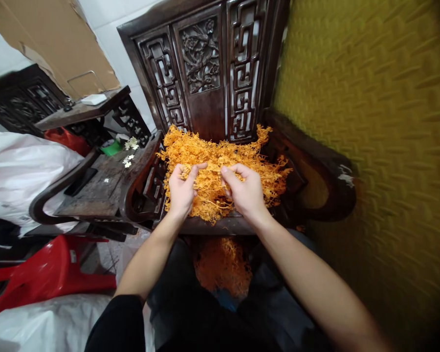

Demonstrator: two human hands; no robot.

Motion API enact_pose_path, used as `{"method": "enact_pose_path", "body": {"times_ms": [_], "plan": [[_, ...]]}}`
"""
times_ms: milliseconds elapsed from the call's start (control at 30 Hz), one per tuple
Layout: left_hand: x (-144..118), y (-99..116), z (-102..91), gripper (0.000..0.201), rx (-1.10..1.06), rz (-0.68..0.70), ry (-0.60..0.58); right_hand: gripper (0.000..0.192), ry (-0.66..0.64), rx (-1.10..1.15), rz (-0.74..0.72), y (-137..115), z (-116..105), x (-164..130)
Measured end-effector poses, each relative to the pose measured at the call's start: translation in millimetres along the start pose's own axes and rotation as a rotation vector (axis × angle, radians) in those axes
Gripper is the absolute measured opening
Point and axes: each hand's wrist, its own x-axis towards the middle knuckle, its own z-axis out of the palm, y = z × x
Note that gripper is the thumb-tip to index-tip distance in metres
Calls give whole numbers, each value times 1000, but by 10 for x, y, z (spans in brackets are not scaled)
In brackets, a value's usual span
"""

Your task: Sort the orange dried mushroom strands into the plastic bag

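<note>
A heap of orange, finely branched sprigs [220, 146] covers the seat of a dark carved wooden armchair [212, 112]. Over the front of this heap, my left hand [181, 190] is closed in a pinch, thumb against the fingers, with thin orange strands at its fingertips. Just to the right, my right hand [247, 188] pinches the same sort of sprig between thumb and forefinger. A short gap separates the two hands, and strands cross it. Against the orange heap, the exact pieces held are hard to separate out.
A wooden side table [91, 190] at the left bears a green tape roll [111, 147] and pale flower-shaped pieces [131, 143]. A red plastic stool [55, 269] lies below it. Between my legs is more orange material [223, 266]. A yellow textured panel [370, 122] borders the right.
</note>
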Motion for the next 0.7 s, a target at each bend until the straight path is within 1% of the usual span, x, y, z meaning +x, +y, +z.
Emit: {"method": "enact_pose_path", "body": {"times_ms": [100, 133, 167, 200, 267, 333, 400, 500, 533, 633, 700], "plan": [[233, -6, -214, 47, -61, 46, 188, 30, 196, 89, -66, -147, -256, 177], [289, -5, -272, 48, -84, 50, 239, 30, 242, 118, -77, -192, -353, 238], [323, -5, -308, 49, -106, 38, 251, 29, 275, 164, -59, -229, -436, 288], [335, -5, -318, 48, -122, 21, 233, 27, 271, 185, -24, -256, -496, 320], [296, -5, -269, 47, -134, -8, 155, 22, 192, 210, 69, -282, -527, 325], [212, 3, -171, 47, -119, -12, 96, 17, 72, 216, 161, -288, -457, 269], [127, 17, -83, 46, -90, -1, 73, 23, -20, 247, 230, -297, -344, 192], [44, 28, -19, 43, -57, 8, 31, 40, -139, 340, 305, -306, -194, 90], [27, 27, -9, 42, -50, 15, 19, 42, -189, 370, 326, -298, -154, 61], [-15, 20, 19, 38, -14, 52, -11, 34, -322, 408, 388, -224, -52, -15], [-44, 22, 43, 35, 25, 81, -25, 38, -362, 399, 419, -149, 4, -54]]}}
